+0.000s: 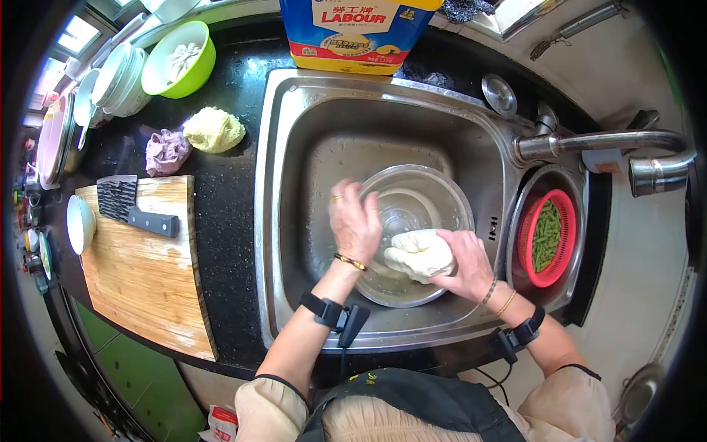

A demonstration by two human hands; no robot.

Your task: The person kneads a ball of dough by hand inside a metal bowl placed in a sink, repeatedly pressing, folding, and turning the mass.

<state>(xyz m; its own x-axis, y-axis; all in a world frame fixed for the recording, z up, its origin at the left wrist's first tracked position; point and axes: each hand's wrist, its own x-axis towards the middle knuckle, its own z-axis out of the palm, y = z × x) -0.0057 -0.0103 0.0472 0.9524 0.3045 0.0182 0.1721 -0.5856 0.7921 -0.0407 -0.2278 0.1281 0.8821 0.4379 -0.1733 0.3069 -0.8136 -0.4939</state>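
Over the sink [331,158], my right hand [469,265] grips a white lump of dough [421,255] from its right side. Beneath the dough is a round metal bowl [451,193] with some liquid in it, standing in the basin. My left hand [356,219] is at the bowl's left edge, to the left of the dough and apart from it, with its fingers spread and nothing in them.
A wooden board [140,272] with a cleaver [136,206] lies left of the sink. Behind it are purple dough [167,152], yellow dough [214,130] and a green bowl [200,62]. A faucet [589,143] and red basket [565,221] stand right.
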